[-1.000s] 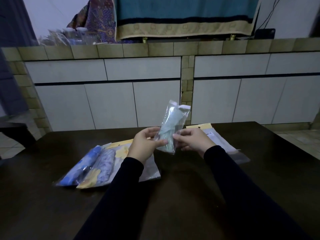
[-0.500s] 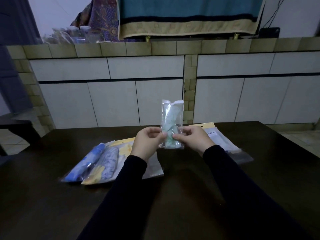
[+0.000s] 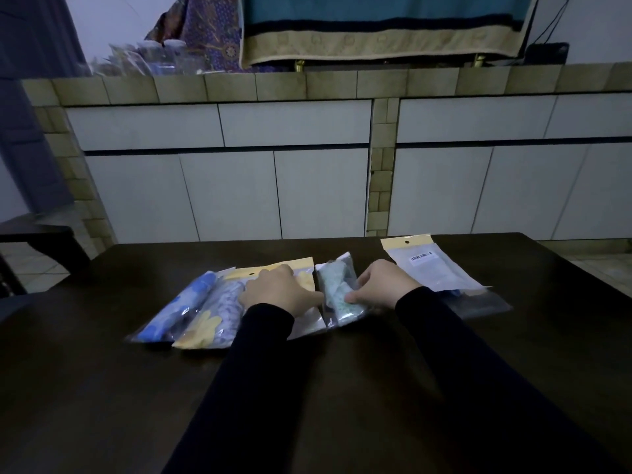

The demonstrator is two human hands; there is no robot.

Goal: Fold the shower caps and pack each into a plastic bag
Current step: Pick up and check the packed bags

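A dark, smooth wooden table point(image 3: 342, 388) lay beneath both hands. Beyond the right hand point(image 3: 384, 285) lay flat, glossy empty bags point(image 3: 434, 268); under the left hand point(image 3: 280, 290), which rested fingers down, lay bagged blue caps point(image 3: 191, 306). Between the hands, the right pinched a crinkled clear bag holding a folded green cap point(image 3: 338, 289).
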